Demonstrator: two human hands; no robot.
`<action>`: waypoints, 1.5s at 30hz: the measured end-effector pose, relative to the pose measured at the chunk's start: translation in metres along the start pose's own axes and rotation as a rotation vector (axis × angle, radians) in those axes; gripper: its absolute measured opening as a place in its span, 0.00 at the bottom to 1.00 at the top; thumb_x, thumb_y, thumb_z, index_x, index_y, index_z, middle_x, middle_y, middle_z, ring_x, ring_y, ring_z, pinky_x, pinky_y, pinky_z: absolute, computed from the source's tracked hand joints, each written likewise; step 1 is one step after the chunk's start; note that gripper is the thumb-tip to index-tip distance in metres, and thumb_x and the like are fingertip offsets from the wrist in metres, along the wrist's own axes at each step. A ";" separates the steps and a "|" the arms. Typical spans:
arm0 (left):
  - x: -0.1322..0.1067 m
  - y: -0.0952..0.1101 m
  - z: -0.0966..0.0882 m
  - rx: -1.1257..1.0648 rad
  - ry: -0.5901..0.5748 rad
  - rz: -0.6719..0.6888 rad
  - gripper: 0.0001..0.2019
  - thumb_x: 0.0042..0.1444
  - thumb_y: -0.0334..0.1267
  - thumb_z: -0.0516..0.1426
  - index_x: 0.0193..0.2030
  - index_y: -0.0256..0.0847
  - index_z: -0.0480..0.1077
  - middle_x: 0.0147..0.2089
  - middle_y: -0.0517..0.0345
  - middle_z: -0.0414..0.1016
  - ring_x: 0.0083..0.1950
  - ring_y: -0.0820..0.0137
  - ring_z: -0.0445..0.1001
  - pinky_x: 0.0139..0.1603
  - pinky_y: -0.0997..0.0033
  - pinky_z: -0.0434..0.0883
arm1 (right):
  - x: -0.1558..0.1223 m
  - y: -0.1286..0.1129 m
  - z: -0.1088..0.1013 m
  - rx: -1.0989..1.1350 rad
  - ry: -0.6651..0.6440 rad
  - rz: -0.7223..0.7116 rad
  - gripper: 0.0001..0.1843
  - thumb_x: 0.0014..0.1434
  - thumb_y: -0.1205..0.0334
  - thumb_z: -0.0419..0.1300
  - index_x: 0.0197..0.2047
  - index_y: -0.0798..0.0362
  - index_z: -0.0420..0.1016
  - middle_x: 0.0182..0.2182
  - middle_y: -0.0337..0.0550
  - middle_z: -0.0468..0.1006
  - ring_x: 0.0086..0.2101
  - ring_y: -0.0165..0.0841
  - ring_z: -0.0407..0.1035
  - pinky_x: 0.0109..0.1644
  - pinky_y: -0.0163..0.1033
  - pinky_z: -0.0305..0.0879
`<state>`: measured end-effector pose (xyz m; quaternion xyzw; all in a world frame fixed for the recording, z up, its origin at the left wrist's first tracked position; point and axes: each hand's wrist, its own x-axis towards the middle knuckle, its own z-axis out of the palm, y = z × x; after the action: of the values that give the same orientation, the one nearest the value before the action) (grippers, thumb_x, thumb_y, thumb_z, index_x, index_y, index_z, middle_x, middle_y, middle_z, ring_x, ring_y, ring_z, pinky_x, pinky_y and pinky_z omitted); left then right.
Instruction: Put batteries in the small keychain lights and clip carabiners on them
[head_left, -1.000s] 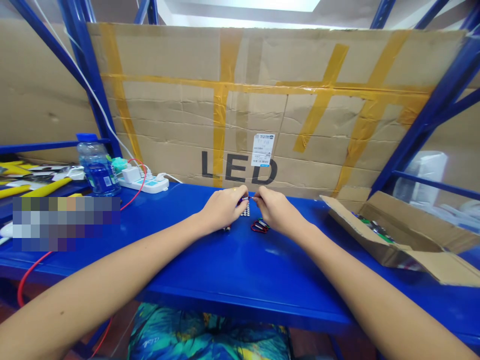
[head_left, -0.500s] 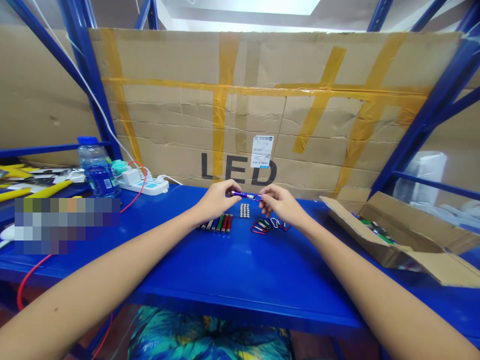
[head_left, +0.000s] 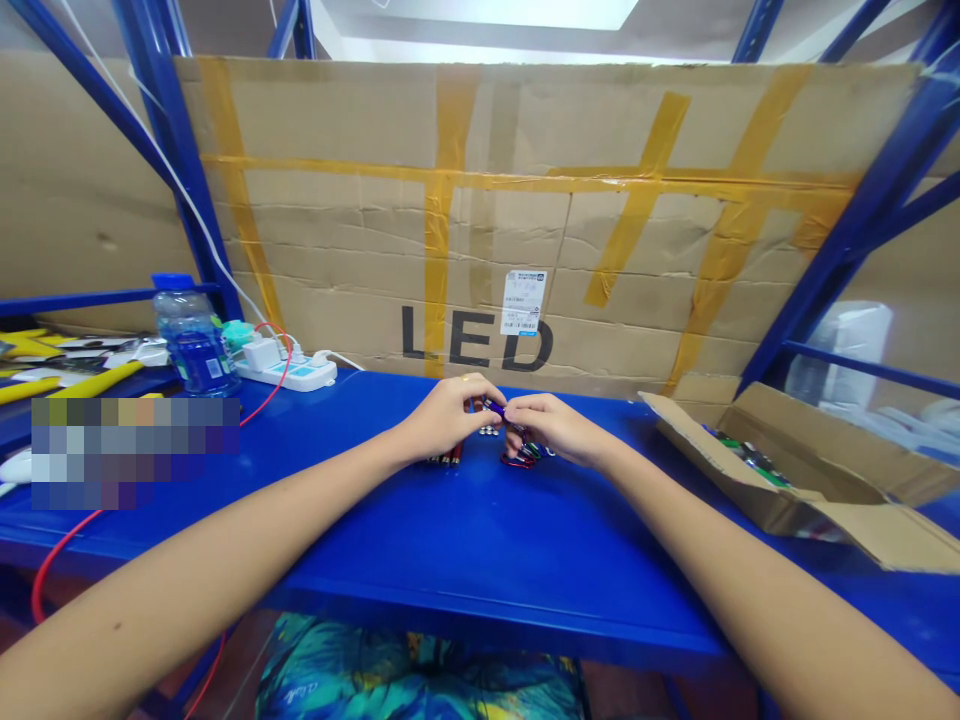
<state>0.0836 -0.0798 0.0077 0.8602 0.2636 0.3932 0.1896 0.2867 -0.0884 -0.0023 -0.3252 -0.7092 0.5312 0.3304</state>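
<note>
Two-handed close work on a small purple piece

Both hands are brought together over the glossy blue tabletop [head_left: 420, 540], and their fingertips all but meet. The left hand [head_left: 450, 415] pinches a slim, shiny purple piece [head_left: 495, 408]; the right hand [head_left: 551, 420] grips at its right end. Fingers hide most of it, so I cannot tell how its ends stand. The step in hand appears to be fine fingertip work at that end. In my judgement, the next move calls for a steady left pinch and both hands kept in line.

Just below the fingers lie small round silvery metal pieces [head_left: 489, 431]. Slim red and dark tubes [head_left: 456, 453] show partly beneath the left hand; coloured clip-like metal loops [head_left: 516, 461] lie beneath the right. Further right stands an open brown cardboard carton [head_left: 892, 535].
</note>
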 end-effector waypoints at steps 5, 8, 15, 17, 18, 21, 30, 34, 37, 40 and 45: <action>0.003 0.000 0.000 -0.258 0.055 -0.104 0.16 0.51 0.40 0.64 0.47 0.40 0.74 0.46 0.51 0.77 0.48 0.63 0.73 0.50 0.61 0.67 | 0.000 -0.001 0.001 0.044 0.058 0.006 0.14 0.55 0.54 0.63 0.25 0.54 0.68 0.17 0.33 0.65 0.20 0.27 0.63 0.30 0.38 0.63; 0.007 -0.003 -0.004 -0.666 0.140 -0.221 0.20 0.58 0.51 0.56 0.50 0.37 0.72 0.50 0.45 0.77 0.54 0.59 0.72 0.52 0.59 0.67 | 0.000 -0.001 -0.003 -0.034 0.129 -0.012 0.11 0.54 0.56 0.62 0.26 0.54 0.70 0.16 0.33 0.64 0.18 0.27 0.60 0.26 0.36 0.60; 0.010 -0.012 -0.014 -0.972 0.203 -0.397 0.28 0.61 0.58 0.49 0.49 0.33 0.72 0.51 0.39 0.77 0.54 0.56 0.73 0.51 0.59 0.69 | 0.001 0.001 -0.009 -0.171 0.202 -0.019 0.11 0.54 0.55 0.61 0.27 0.54 0.72 0.16 0.33 0.66 0.17 0.27 0.62 0.26 0.36 0.60; 0.010 -0.013 -0.014 -0.955 0.200 -0.411 0.29 0.61 0.59 0.48 0.48 0.34 0.72 0.51 0.40 0.77 0.55 0.56 0.73 0.51 0.58 0.70 | 0.001 0.000 -0.009 -0.203 0.208 -0.012 0.11 0.54 0.55 0.61 0.27 0.54 0.72 0.15 0.33 0.66 0.17 0.27 0.63 0.26 0.36 0.60; 0.010 -0.014 -0.014 -0.941 0.196 -0.414 0.29 0.61 0.60 0.47 0.48 0.34 0.72 0.51 0.40 0.77 0.55 0.55 0.73 0.51 0.58 0.70 | 0.001 0.000 -0.009 -0.221 0.208 -0.008 0.11 0.54 0.55 0.61 0.27 0.54 0.72 0.15 0.33 0.66 0.17 0.28 0.63 0.26 0.36 0.60; 0.009 -0.015 -0.013 -0.898 0.176 -0.414 0.31 0.60 0.62 0.46 0.49 0.34 0.72 0.52 0.39 0.76 0.55 0.55 0.73 0.51 0.57 0.70 | 0.000 -0.001 -0.008 -0.247 0.199 -0.005 0.12 0.54 0.54 0.61 0.28 0.54 0.73 0.15 0.33 0.66 0.18 0.28 0.65 0.26 0.36 0.60; 0.009 -0.013 -0.013 -0.892 0.186 -0.417 0.32 0.58 0.63 0.47 0.48 0.34 0.72 0.51 0.38 0.77 0.54 0.54 0.74 0.50 0.57 0.70 | -0.001 -0.006 -0.005 -0.264 0.237 0.004 0.11 0.52 0.55 0.62 0.32 0.56 0.76 0.16 0.33 0.67 0.19 0.28 0.63 0.26 0.36 0.61; 0.009 -0.012 -0.013 -0.885 0.168 -0.417 0.31 0.59 0.62 0.47 0.47 0.34 0.72 0.51 0.39 0.77 0.53 0.55 0.74 0.50 0.57 0.69 | -0.001 -0.007 -0.003 -0.261 0.241 0.003 0.12 0.52 0.54 0.61 0.29 0.56 0.75 0.16 0.33 0.66 0.18 0.28 0.62 0.25 0.36 0.61; 0.009 -0.012 -0.013 -0.864 0.158 -0.412 0.32 0.58 0.64 0.46 0.46 0.35 0.72 0.51 0.39 0.77 0.54 0.55 0.74 0.50 0.57 0.70 | -0.001 -0.007 -0.003 -0.254 0.250 -0.003 0.11 0.52 0.55 0.62 0.30 0.56 0.75 0.16 0.33 0.66 0.18 0.28 0.62 0.25 0.36 0.62; 0.008 -0.012 -0.012 -0.850 0.151 -0.401 0.33 0.57 0.65 0.45 0.46 0.35 0.73 0.51 0.40 0.77 0.54 0.54 0.74 0.50 0.57 0.70 | 0.000 -0.007 -0.004 -0.261 0.259 -0.021 0.12 0.52 0.54 0.62 0.29 0.55 0.75 0.16 0.33 0.66 0.18 0.28 0.62 0.25 0.36 0.62; 0.008 -0.013 -0.011 -0.847 0.146 -0.395 0.35 0.56 0.67 0.45 0.46 0.36 0.73 0.50 0.40 0.77 0.52 0.54 0.74 0.49 0.57 0.70 | -0.001 -0.007 -0.004 -0.294 0.259 -0.037 0.12 0.54 0.54 0.60 0.31 0.55 0.76 0.16 0.34 0.66 0.18 0.28 0.62 0.25 0.36 0.61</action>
<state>0.0754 -0.0632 0.0125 0.6107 0.2510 0.4821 0.5758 0.2897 -0.0880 0.0053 -0.4226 -0.7366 0.3694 0.3773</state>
